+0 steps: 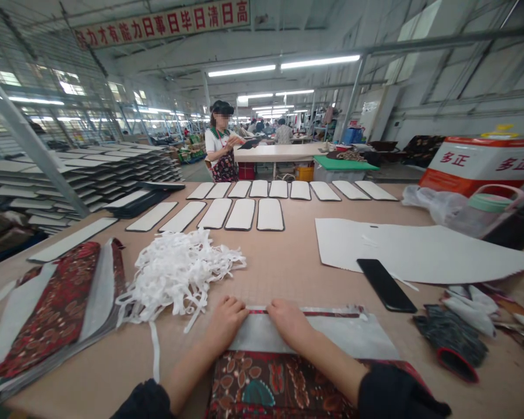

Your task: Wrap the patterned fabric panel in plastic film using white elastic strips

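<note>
A dark red-brown patterned fabric piece with a whitish backing lies at the near edge of the table. Its far edge shows a narrow dark red strip. My left hand is closed with curled fingers on the left end of that edge. A short way to the right, my right hand pinches the same edge. The fingertips of both hands are partly hidden. Just beyond my left hand is a loose heap of white strips, one of them trailing towards me.
Two rows of white dark-edged panels lie across the far table. Folded patterned fabric is at left. To the right are a white sheet, a black phone and a dark glove. A co-worker stands beyond the table.
</note>
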A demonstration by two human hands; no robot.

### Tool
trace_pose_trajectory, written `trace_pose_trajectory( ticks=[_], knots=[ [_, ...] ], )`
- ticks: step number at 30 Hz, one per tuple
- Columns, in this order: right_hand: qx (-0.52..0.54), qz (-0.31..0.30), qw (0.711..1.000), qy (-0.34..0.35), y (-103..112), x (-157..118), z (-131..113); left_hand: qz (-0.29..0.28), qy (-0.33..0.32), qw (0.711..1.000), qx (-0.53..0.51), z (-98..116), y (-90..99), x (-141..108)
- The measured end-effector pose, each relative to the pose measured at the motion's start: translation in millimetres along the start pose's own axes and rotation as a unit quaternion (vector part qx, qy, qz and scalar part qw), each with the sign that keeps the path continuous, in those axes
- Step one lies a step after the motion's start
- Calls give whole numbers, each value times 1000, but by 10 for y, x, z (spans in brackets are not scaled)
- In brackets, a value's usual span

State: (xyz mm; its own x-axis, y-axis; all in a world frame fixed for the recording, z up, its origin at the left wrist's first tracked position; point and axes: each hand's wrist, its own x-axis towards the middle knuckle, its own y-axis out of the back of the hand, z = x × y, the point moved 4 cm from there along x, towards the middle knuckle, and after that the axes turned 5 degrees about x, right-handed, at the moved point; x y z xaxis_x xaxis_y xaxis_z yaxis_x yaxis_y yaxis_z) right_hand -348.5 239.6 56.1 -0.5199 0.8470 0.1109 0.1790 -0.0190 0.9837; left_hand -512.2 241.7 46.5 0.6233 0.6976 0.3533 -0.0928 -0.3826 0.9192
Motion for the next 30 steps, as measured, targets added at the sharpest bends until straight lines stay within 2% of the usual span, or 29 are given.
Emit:
trace_pose_trajectory(
  ticks=[4,7,10,12,16,19,23,25,27,30],
  knots=[
    [35,39,998,42,-156,295,-336,11,11,1000,0,14,-2,-81],
    [-5,66,993,93,-279,262,-408,19,12,1000,-9,12,-16,-158],
    [-23,65,987,148,-302,173,-402,22,12,1000,-19,19,-27,-199],
    [-9,55,990,132,-257,187,-378,19,16,999,-22,23,-28,-205],
    [61,27,998,3,-164,375,-319,8,27,999,-30,23,-19,-212],
    [103,0,992,-71,-161,509,-287,3,73,995,-66,-24,-24,-245],
    [127,-40,988,-79,-190,559,-261,48,187,969,-155,-154,-49,-295],
    [142,-32,987,-73,-189,537,-245,75,229,951,-194,-212,-64,-296],
    [164,-7,984,-65,-184,505,-241,90,244,942,-213,-246,-67,-276],
    [170,25,985,-36,-206,467,-284,83,225,953,-183,-247,-38,-227]
  ],
)
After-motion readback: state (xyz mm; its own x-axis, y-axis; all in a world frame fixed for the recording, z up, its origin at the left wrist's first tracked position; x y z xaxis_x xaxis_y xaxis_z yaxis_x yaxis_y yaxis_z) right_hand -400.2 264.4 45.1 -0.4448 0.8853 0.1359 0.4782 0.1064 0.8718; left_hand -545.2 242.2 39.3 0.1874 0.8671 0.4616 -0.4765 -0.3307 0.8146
